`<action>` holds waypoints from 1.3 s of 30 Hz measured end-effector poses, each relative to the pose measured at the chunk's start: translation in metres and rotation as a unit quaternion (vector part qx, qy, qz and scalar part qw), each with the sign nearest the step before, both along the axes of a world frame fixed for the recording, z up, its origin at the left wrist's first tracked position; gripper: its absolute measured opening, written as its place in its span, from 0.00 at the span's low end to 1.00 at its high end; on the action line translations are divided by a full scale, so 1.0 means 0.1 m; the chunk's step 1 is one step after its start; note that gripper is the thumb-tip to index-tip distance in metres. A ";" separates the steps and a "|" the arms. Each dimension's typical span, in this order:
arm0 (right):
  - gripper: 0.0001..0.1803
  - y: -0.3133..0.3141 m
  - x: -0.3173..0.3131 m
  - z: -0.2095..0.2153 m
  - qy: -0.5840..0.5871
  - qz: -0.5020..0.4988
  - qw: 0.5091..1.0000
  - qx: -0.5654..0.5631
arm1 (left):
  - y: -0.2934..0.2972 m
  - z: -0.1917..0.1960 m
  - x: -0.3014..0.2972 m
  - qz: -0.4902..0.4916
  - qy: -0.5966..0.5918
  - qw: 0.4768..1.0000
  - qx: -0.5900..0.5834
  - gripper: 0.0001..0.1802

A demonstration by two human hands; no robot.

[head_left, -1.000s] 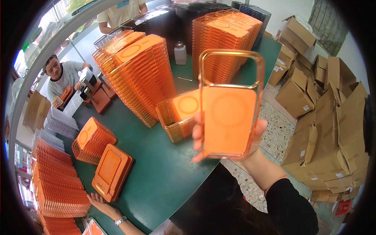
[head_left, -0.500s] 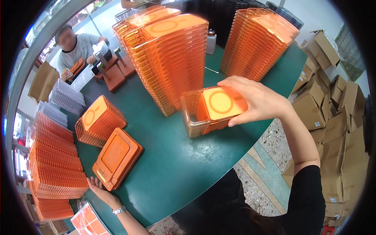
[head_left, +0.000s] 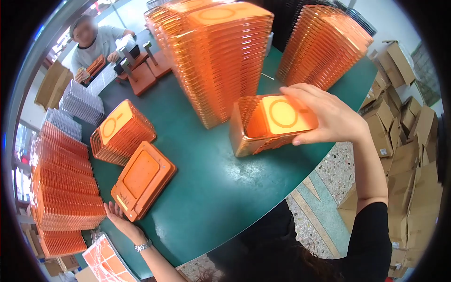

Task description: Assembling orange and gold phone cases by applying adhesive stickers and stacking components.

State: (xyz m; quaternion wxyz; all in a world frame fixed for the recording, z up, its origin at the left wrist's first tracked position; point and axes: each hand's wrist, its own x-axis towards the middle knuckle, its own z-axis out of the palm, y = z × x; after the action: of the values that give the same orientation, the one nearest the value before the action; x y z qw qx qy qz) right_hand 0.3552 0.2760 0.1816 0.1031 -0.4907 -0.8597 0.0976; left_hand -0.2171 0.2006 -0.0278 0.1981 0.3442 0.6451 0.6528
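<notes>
My right hand [head_left: 324, 115] is wrapped around the right end of a short stack of nested, see-through orange plastic trays [head_left: 244, 141]. A yellow-orange panel with a ring mark [head_left: 283, 114] lies on top of it, and the stack's left end is bare. My left hand [head_left: 126, 226], fingers stretched and apart, rests by the lower left corner of a flat orange fixture [head_left: 145, 181] with a recessed rectangle. Whether its fingertips touch the fixture, I cannot tell. Another small stack of orange trays [head_left: 123, 131] stands just beyond the fixture.
Tall orange tray stacks [head_left: 221, 66] [head_left: 324, 47] rise at the far side of the green table [head_left: 197, 188]. More orange stacks [head_left: 70, 183] line the left edge, with clear trays [head_left: 82, 103] behind. A co-worker [head_left: 96, 44] sits across. Cardboard boxes [head_left: 408, 141] are piled right.
The view has shifted a little, so most things sit differently in the picture. My right hand and the short stack appear slightly farther right. My left hand stays beside the fixture.
</notes>
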 end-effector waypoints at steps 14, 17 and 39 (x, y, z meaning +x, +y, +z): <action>0.20 -0.94 -1.63 -1.37 0.418 0.064 0.892 -0.159 | -0.09 0.09 0.01 0.021 0.108 0.994 -0.014 0.25; 0.32 -0.47 -2.31 -1.42 0.439 0.054 0.866 -0.235 | -0.13 0.14 0.04 -0.018 0.067 0.998 0.006 0.22; 0.28 -0.08 -2.74 -2.16 0.490 0.010 0.853 -0.181 | -2.13 0.63 -1.07 0.146 0.448 0.770 -0.431 0.27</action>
State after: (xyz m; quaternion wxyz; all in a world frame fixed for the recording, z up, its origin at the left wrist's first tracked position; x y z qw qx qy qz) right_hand 0.0816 0.2683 -0.0345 0.4194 -0.3803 -0.6701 0.4800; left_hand -0.3242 -0.0119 0.0349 -0.0830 0.3777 0.9168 0.0995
